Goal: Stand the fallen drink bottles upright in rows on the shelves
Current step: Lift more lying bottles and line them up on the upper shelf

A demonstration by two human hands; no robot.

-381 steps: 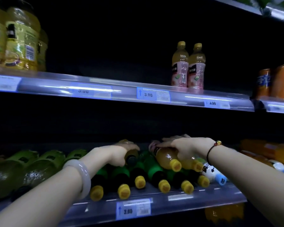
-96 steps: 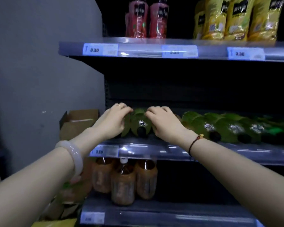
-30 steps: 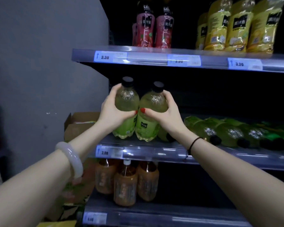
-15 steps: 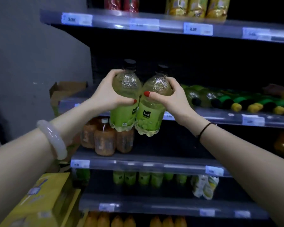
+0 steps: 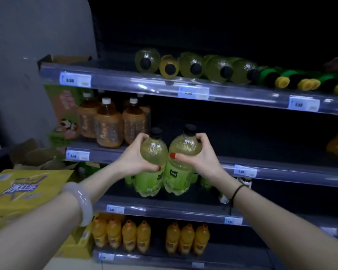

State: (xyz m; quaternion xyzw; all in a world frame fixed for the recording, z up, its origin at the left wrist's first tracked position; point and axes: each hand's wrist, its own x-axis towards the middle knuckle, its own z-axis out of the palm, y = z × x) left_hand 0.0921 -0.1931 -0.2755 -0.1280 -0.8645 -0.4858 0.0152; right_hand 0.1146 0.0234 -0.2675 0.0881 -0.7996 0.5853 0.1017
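Green-labelled clear plastic bottles, black caps, upright, touching, frame centre | my left hand [image 5: 133,159] grips left bottle [image 5: 151,166] | my right hand [image 5: 199,155] grips right bottle [image 5: 180,164]

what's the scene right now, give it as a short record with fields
left hand: left hand grips an upright green drink bottle
right hand: right hand grips a second green bottle, also upright
held bottles: side by side, black caps up, in the air in front of the shelves
top shelf: top shelf holds fallen green bottles lying with caps toward the camera
next shelf down: upright amber bottles at its left end
bottom shelf: upright orange bottles in rows
task status: fallen bottles not yet stood up
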